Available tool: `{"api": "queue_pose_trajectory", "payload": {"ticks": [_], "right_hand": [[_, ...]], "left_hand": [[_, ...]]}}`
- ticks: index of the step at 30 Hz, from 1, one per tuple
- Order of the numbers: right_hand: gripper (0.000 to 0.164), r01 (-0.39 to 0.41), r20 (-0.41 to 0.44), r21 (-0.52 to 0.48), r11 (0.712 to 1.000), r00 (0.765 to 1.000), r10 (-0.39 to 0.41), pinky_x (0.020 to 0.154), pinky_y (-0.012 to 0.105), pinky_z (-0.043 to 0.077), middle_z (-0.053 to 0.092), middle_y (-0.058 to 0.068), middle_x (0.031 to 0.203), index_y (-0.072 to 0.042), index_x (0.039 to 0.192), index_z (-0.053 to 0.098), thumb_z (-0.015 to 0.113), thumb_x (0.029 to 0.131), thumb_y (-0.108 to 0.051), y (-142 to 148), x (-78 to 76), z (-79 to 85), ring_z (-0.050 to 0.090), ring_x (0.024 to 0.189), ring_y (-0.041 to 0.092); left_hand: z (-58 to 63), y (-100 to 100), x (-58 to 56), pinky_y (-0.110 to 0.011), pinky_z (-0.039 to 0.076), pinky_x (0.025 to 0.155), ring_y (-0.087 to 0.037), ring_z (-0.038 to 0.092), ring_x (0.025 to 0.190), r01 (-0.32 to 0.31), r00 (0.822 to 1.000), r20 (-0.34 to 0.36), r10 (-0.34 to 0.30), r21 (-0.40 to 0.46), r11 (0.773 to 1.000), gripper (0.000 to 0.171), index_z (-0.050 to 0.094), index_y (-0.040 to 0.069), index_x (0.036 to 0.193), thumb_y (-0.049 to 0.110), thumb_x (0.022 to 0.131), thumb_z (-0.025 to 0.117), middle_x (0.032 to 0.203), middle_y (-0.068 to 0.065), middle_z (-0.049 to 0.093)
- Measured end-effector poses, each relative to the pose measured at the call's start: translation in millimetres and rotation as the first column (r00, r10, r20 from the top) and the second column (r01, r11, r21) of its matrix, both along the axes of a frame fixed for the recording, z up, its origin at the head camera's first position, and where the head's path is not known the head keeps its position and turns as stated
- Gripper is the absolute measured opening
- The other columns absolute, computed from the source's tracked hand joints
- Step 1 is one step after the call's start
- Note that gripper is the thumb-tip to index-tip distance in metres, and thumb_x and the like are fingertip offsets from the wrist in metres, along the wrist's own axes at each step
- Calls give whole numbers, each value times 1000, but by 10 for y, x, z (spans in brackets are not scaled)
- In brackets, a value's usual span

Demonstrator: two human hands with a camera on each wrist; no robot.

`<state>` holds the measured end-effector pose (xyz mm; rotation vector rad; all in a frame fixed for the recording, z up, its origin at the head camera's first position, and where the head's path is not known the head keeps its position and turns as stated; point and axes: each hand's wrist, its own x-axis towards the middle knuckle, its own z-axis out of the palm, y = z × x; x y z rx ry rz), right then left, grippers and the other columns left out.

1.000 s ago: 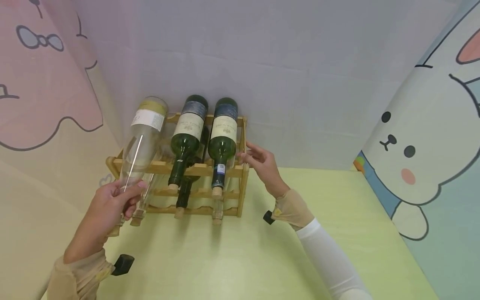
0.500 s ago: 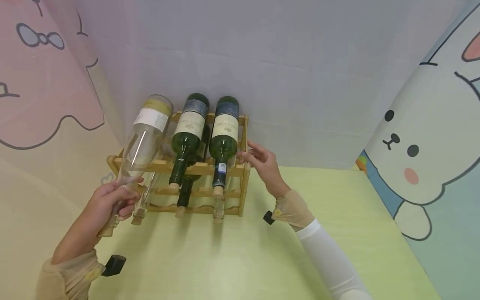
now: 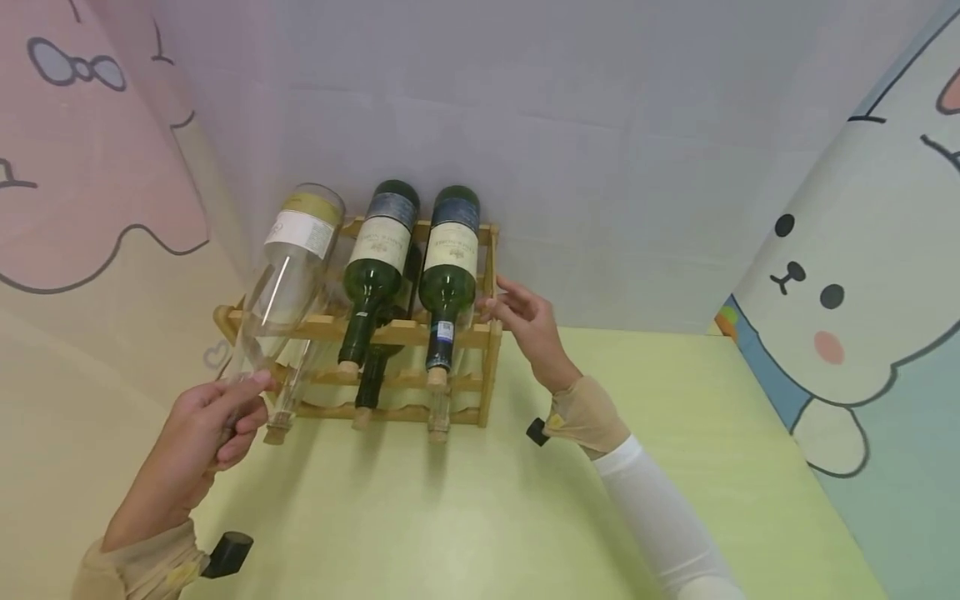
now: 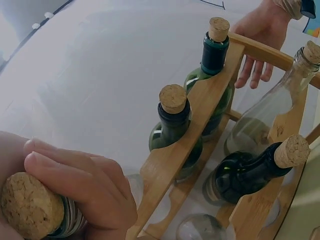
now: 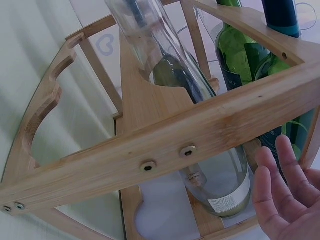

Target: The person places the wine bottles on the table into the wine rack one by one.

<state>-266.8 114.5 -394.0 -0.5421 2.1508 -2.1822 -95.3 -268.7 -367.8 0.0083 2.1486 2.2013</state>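
Observation:
My left hand [image 3: 213, 425] grips the neck of a clear glass bottle [image 3: 281, 283] with a white and yellow label. This bottle slants across the left end of the top tier of a wooden wine rack [image 3: 401, 336]. In the left wrist view its cork [image 4: 30, 207] shows beside my curled fingers; in the head view the hand hides it. At the rack's right end is my right hand [image 3: 534, 337], fingertips right at the side frame. The right wrist view shows those fingers [image 5: 287, 192] loosely bent beside the rail, holding nothing.
Two green wine bottles, one central [image 3: 382, 242] and one at right [image 3: 452, 242], lie on the top tier, corks toward me. Lower down are a dark bottle [image 3: 371, 383] and clear ones [image 3: 439, 412]. The rack stands on a yellow-green table [image 3: 450, 517] against a pale backdrop [image 3: 570, 167].
My left hand has moved down and left along the bottle's neck, now covering the cork seen below it before. The bottle has shifted slightly. My right hand stays at the rack's side.

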Motion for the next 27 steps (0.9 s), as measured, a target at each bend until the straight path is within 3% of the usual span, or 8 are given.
{"api": "queue_pose_trajectory", "payload": {"ticks": [4, 11, 18, 22, 27], "right_hand": [[55, 0, 3, -8, 1000, 1000, 0, 88, 30, 49, 74, 21, 126, -7, 160, 48, 64, 109, -18, -11, -5, -6, 72, 94, 9], [54, 3, -8, -18, 1000, 1000, -3, 87, 29, 47, 77, -6, 111, -8, 160, 49, 64, 108, -18, -12, -10, -19, 72, 94, 9], [55, 2, 2, -12, 1000, 1000, -2, 87, 29, 49, 78, 2, 117, -8, 160, 48, 64, 109, -19, -3, -7, -17, 73, 97, 17], [55, 7, -3, -13, 1000, 1000, -7, 88, 29, 49, 77, 9, 120, -8, 160, 48, 64, 108, -18, -13, -8, -27, 73, 96, 15], [58, -3, -6, -26, 1000, 1000, 3, 88, 29, 48, 78, 5, 118, -6, 161, 46, 64, 108, -19, -16, -10, -34, 73, 95, 13]], "left_hand": [[17, 21, -34, -44, 15, 46, -26, 24, 50, -3, 1000, -18, 3, -30, 1000, 37, 50, 9, 83, 27, 115, 54, 66, 6, 43], [67, 44, -179, -44, 15, 48, -19, 29, 48, -1, 999, -39, -1, -58, 998, 39, 50, 9, 83, 31, 115, 56, 67, 7, 42], [51, 37, -283, -43, 14, 48, -18, 28, 48, 10, 999, -43, -12, -46, 999, 31, 55, 5, 93, 28, 115, 55, 67, 7, 41], [74, 20, -356, -42, 11, 49, -20, 24, 50, 24, 999, -42, -26, -28, 999, 30, 55, 3, 96, 26, 114, 56, 69, 7, 41], [124, 6, -421, -41, 13, 51, -12, 31, 49, 20, 1000, -7, -20, -38, 999, 28, 56, 4, 102, 30, 114, 57, 69, 8, 43]]}}
